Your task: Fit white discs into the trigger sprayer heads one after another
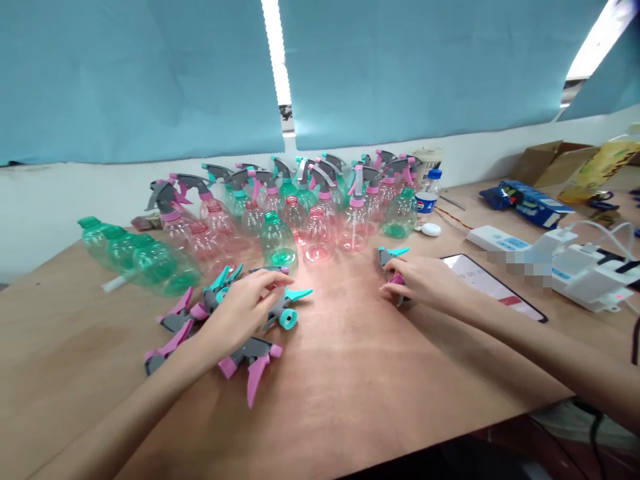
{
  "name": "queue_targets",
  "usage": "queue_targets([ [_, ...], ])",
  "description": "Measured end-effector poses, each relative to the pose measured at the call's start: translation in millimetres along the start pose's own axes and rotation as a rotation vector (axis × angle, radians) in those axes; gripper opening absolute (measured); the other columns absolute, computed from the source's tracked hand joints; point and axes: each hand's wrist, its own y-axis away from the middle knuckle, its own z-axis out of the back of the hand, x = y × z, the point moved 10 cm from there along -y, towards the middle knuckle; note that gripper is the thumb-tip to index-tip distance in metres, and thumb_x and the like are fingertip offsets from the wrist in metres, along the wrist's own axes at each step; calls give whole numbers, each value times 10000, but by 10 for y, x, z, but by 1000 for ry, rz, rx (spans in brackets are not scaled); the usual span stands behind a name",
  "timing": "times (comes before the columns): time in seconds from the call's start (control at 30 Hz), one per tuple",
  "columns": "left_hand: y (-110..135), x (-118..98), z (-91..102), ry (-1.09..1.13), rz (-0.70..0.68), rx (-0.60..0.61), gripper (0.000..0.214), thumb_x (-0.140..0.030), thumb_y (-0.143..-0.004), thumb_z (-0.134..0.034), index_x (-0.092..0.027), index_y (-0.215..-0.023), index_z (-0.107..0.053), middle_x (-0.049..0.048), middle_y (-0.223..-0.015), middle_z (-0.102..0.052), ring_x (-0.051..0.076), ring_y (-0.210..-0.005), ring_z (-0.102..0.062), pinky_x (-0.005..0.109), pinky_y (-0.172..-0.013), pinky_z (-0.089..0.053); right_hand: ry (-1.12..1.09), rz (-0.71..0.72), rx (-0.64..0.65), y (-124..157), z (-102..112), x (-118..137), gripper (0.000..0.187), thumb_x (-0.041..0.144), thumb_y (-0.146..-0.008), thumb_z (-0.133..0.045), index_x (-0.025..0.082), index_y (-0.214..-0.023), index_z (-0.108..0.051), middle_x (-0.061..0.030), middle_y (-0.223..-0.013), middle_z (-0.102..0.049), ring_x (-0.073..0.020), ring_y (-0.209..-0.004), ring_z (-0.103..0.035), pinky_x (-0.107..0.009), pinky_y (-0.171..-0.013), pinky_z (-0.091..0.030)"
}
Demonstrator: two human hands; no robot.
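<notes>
Spray heads (254, 349) lie in a loose pile at left of centre in the frame, grey bodies with pink or teal triggers and collars. The left hand (250, 300) reaches in from the lower left and lies over this pile, its fingers bent and close together; whether they grip anything I cannot tell. A teal head (281, 309) sits right by its fingertips, its round collar facing the viewer.

The right hand (417, 280), right of centre, has its fingers closed on a grey spray head (385, 257). A teal trigger sticks out above the fingers and a pink part shows between them; whether these belong to one head or two I cannot tell.

Bottles (319, 239), clear with red or green tints, crowd the middle of the frame. Many at the back have heads on; several in front have bare necks. More green bottles (143, 257) are grouped at middle left, with a white tube (120, 281) beside them.

A phone (493, 287) lies just beside the right forearm. Above it are a white case (431, 229) and a Pepsi bottle (427, 200). A power strip (493, 239) with white plugs is at the right edge, below a blue pack (537, 205) and a carton (545, 163). All rest on a wooden table (340, 400).
</notes>
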Motion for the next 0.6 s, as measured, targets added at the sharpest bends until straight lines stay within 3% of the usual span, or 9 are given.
queue_targets([
  [0.13, 95, 131, -11, -146, -29, 114, 303, -307, -888, -434, -258, -1099, -646, 54, -981, -612, 226, -901, -575, 319, -760, -451, 50, -91, -39, -171, -26, -130, 322, 481, -853, -510, 168, -836, -581, -100, -777, -650, -256, -720, -604, -281, -452, -199],
  [0.23, 168, 150, -134, -169, -43, 188, 349, -296, -818, -544, -287, -1158, -619, 45, -953, -556, 222, -878, -553, 309, -738, -456, 73, -132, -81, -248, -40, -198, 344, 493, -867, -495, 160, -813, -564, -113, -793, -643, -259, -738, -593, -286, -461, -191],
  [0.47, 172, 54, -402, -246, -133, 230, 344, -179, -765, -546, -243, -1089, -642, 55, -954, -522, 228, -896, -502, 296, -719, -431, 75, -170, -241, -280, 93, -197, 356, 437, -929, -421, 117, -990, -564, -153, -959, -617, -283, -880, -564, -308, -564, -322],
  [0.6, 141, -3, -463, -185, -104, 215, 232, -221, -811, -535, -227, -1012, -651, 54, -994, -518, 230, -946, -500, 325, -788, -434, -248, -4, -362, -154, 381, 158, 263, 391, -895, -510, 148, -952, -591, -100, -925, -623, -223, -832, -576, -303, -664, -406],
])
